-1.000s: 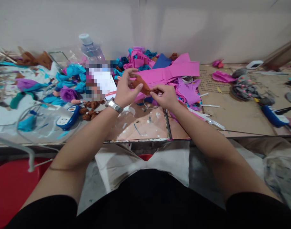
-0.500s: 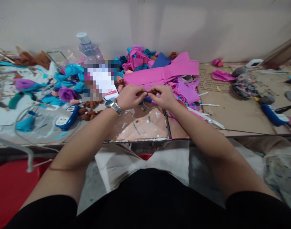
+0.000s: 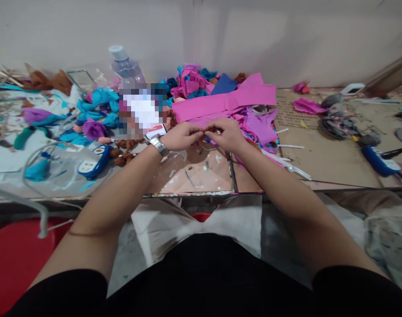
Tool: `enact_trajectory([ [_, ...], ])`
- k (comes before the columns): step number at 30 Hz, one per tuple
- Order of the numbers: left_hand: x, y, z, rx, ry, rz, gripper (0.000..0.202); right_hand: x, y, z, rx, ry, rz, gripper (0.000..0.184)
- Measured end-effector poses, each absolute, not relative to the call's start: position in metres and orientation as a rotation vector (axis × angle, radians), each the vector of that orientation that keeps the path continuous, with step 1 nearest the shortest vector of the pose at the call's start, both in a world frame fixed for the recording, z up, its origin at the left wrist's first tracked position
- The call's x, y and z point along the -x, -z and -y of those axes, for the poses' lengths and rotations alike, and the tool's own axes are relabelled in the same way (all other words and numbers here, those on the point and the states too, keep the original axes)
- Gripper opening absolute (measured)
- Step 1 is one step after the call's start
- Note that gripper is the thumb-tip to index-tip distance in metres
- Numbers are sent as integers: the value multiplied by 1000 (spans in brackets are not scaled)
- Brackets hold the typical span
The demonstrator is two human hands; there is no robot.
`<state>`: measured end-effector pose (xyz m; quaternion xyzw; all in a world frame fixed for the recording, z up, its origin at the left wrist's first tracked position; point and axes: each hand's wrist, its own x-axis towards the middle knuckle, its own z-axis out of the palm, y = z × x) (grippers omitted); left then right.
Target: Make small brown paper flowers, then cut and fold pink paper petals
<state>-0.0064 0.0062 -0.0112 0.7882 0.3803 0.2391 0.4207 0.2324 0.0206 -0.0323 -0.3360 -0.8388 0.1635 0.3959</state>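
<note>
While poised fingertip to fingertip, pinches closed with left hand [image 3: 184,137] and right hand [image 3: 226,134], apparently on a small piece [image 3: 203,131] mostly hidden between, with pink strip [image 3: 224,105] at one o'clock, phone [image 3: 156,130] at nine.

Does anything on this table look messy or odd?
Yes: pale flecks lie scattered on the table near the left hand and right hand, like stray scraps. Odder, blocky squares blur part of the phone, seemingly a picture effect, not damage.
</note>
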Motion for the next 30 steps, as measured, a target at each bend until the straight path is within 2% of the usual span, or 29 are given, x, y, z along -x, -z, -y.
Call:
enact_trajectory([
  [5, 5, 9, -6, -1933, -569, -919, 21, -233, 33, -21, 818, -399, 2137, 19],
  [18, 3, 6, -4, -1815, -561, -958, 14, -233, 32, -20, 812, -411, 2143, 22],
  [25, 7, 5, -7, -1675, -550, -926, 19, -233, 29, -18, 678, -367, 2193, 26],
  [30, 5, 2, -6, -1589, -519, -930, 31, -234, 30, -19, 645, -351, 2185, 26],
])
